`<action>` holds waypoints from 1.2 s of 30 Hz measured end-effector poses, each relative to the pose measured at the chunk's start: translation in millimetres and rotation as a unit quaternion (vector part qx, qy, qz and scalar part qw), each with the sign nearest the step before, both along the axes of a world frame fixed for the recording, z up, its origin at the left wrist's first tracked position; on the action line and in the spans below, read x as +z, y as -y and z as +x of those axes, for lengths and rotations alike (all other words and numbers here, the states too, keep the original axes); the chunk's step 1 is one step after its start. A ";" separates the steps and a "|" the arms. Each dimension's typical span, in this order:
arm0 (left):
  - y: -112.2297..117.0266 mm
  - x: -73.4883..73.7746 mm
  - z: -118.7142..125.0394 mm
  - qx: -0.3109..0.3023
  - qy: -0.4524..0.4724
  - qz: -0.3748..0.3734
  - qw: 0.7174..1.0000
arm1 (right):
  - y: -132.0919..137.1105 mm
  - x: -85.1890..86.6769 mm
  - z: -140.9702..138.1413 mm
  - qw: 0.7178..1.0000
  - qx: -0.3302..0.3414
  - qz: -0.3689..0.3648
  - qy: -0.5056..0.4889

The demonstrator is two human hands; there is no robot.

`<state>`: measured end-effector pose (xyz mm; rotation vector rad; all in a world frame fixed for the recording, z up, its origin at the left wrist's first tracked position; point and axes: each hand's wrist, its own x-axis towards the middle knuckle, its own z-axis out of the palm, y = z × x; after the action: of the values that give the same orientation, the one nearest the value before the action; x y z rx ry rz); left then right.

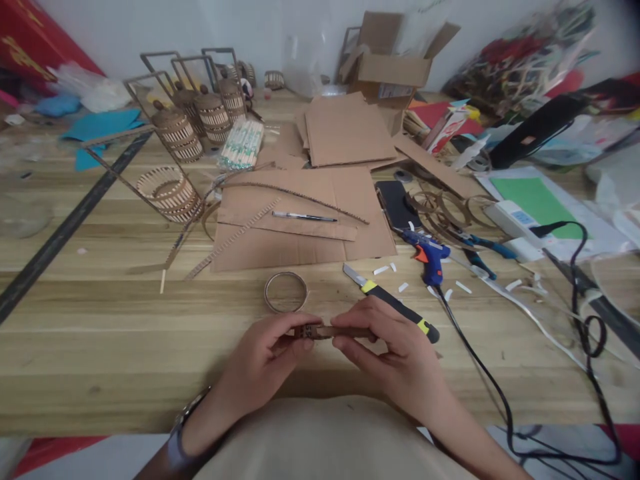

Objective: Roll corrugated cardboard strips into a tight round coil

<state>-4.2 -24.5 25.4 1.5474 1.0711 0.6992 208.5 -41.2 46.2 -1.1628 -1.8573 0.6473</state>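
Observation:
A narrow brown cardboard strip (325, 331), with dark printing near its left end, is held between my two hands just above the table's front part. My left hand (273, 353) pinches the printed end between thumb and fingers. On the other side, my right hand (395, 343) grips the strip with thumb and fingertips; part of it is hidden behind the fingers. Just beyond my hands lies a thin cardboard ring (286, 293). A utility knife (395, 302) with its blade out rests past my right hand, and a blue glue gun (430, 255) lies farther right.
Flat cardboard (300, 250) bears a pen (305, 217) and cut strips. Lantern-like stick-and-cardboard pieces (180, 130) stand at the back left, near a bag of sticks (242, 143). To the right are a phone (399, 203), pliers (487, 247) and a black cord (475, 363).

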 end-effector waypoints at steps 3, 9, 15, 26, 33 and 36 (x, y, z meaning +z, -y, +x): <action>-0.3 2.8 1.2 -0.005 0.000 0.010 1.000 | 0.7 -0.7 -0.2 1.000 0.005 0.000 0.000; 0.9 3.9 2.1 0.006 0.016 -0.010 1.000 | 2.0 -3.0 -3.6 1.000 0.002 0.028 -0.004; 2.8 2.7 2.5 0.000 0.016 -0.001 1.000 | 3.4 -3.8 -5.4 1.000 0.010 0.022 0.005; 3.2 4.6 2.8 -0.004 0.019 -0.007 1.000 | 3.3 -3.2 -6.5 0.999 0.013 0.025 0.013; 4.0 8.9 5.2 0.001 0.076 -0.035 0.996 | 4.0 -5.4 -5.6 0.996 0.022 0.068 0.048; 2.1 11.2 7.1 0.008 0.097 -0.058 0.994 | 3.8 -7.7 -5.8 0.994 0.026 0.090 0.063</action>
<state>2.9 -26.6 36.6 1.3451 0.9618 0.7681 202.7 -45.1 38.5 -1.0593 -2.0130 0.4329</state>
